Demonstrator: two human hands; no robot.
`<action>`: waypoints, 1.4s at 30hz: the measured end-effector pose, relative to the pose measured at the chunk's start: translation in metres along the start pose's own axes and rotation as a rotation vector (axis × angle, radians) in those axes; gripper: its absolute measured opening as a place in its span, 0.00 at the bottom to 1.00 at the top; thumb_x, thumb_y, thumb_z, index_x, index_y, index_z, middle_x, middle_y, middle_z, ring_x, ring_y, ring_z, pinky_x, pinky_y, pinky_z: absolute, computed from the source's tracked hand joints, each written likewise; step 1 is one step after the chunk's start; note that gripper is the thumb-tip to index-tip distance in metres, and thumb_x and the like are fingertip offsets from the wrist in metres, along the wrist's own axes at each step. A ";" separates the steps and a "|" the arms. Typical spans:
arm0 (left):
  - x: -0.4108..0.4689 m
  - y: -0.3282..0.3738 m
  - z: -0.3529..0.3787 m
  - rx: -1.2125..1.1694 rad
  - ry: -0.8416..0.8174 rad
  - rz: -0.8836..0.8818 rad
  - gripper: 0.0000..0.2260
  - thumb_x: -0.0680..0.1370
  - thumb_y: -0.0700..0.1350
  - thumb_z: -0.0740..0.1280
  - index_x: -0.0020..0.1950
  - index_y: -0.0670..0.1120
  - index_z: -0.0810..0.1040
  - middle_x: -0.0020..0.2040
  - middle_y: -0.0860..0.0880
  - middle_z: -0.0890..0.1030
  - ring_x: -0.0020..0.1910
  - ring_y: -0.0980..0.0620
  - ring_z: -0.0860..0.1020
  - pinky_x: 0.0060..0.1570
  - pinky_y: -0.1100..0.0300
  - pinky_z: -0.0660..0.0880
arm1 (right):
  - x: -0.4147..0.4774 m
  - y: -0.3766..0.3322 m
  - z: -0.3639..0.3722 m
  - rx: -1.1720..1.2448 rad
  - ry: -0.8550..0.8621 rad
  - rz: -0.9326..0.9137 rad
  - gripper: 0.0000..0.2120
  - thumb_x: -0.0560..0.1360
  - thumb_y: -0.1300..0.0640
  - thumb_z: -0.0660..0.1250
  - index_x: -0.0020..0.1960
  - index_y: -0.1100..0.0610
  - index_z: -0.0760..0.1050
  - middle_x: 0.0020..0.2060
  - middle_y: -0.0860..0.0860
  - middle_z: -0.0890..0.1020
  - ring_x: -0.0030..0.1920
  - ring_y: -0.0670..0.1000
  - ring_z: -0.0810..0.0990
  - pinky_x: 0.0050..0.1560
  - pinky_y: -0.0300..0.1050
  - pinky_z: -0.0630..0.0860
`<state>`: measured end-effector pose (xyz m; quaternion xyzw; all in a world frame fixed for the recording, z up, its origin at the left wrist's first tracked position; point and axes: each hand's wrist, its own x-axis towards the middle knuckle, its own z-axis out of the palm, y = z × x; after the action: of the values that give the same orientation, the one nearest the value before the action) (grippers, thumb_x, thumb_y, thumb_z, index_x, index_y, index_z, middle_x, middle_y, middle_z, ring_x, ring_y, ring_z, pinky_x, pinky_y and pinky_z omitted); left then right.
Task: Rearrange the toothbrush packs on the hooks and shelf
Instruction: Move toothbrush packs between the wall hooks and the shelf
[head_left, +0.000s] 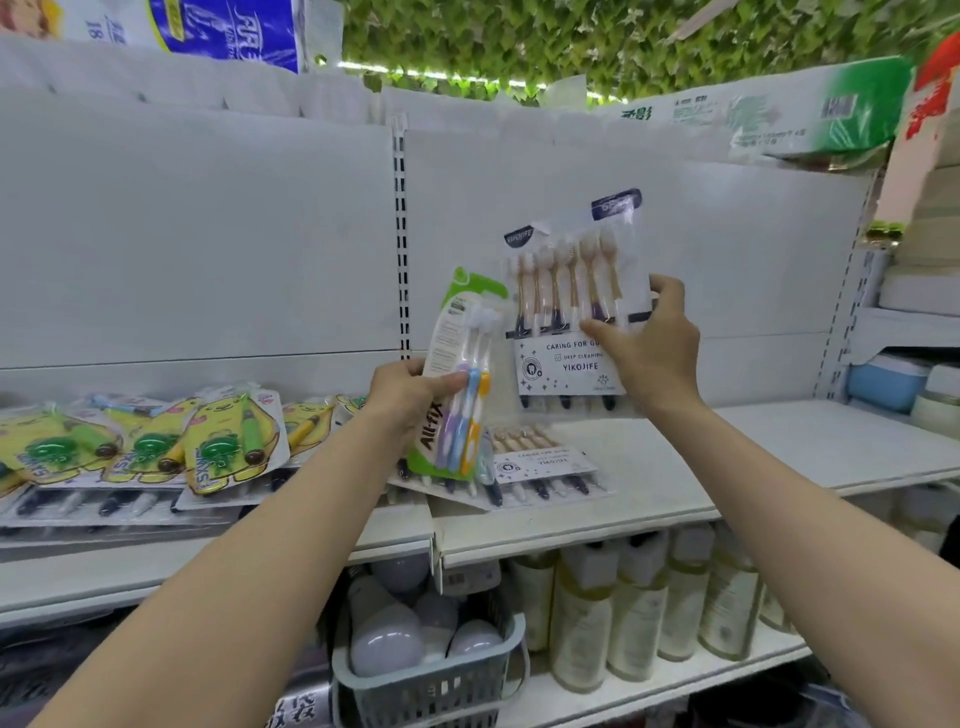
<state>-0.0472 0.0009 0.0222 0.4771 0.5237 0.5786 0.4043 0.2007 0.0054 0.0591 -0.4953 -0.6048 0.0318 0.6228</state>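
- The white pack (566, 364) of brown-handled brushes is held upright just right of frame centre, in front of the back panel (727, 249) and above the shelf (727, 467).
- A second dark header shows behind its upper right corner. It may be a second pack in the same grip, but I cannot tell.
- The right hand (654, 348) holds this pack by its right edge, thumb across the front and fingers curled behind.
- The green pack (457, 374) of three coloured brushes stands tilted just left of the white pack, at frame centre.
- The left hand (410, 395) grips it at mid-height, thumb on the front.
- More white packs (540, 462) lie flat on the shelf below both hands. Yellow packs (156, 441) overlap in a row at the left of the frame.
- No hook shows on the panel, only the slotted upright (400, 234).
- Step in hand, as I judge it: both packs are lifted off the shelf and being sorted by kind, the white one raised toward the panel.
- The next move calls for a place for each: a hook or peg for the white pack's header hole, or a squared stack with its like on the shelf.
- The green pack needs its own spot apart from the white stack.
- Lower frame: a basket (431, 680) of bulbs and a row of bottles (639, 613).
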 end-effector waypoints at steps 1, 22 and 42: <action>-0.002 0.001 0.000 -0.026 -0.001 0.012 0.12 0.72 0.39 0.77 0.54 0.43 0.82 0.47 0.45 0.86 0.45 0.45 0.85 0.47 0.51 0.82 | -0.002 -0.001 0.002 0.026 0.016 -0.007 0.33 0.70 0.53 0.79 0.68 0.57 0.66 0.50 0.47 0.77 0.48 0.50 0.78 0.47 0.39 0.70; -0.143 0.047 -0.280 -0.103 0.405 0.273 0.12 0.76 0.48 0.74 0.56 0.44 0.82 0.50 0.46 0.87 0.50 0.46 0.85 0.55 0.46 0.81 | -0.121 -0.242 0.155 0.612 -0.053 0.009 0.19 0.71 0.52 0.76 0.58 0.53 0.75 0.48 0.43 0.81 0.48 0.44 0.81 0.50 0.37 0.77; -0.383 0.016 -0.782 -0.013 0.876 0.267 0.05 0.76 0.43 0.73 0.51 0.46 0.83 0.49 0.44 0.86 0.43 0.49 0.83 0.48 0.54 0.79 | -0.444 -0.622 0.423 0.944 -0.524 0.109 0.11 0.75 0.52 0.73 0.54 0.52 0.74 0.44 0.45 0.80 0.42 0.44 0.79 0.44 0.37 0.74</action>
<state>-0.7259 -0.5434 -0.0084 0.2482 0.5756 0.7760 0.0695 -0.5973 -0.3494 0.0518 -0.1680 -0.6334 0.4546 0.6033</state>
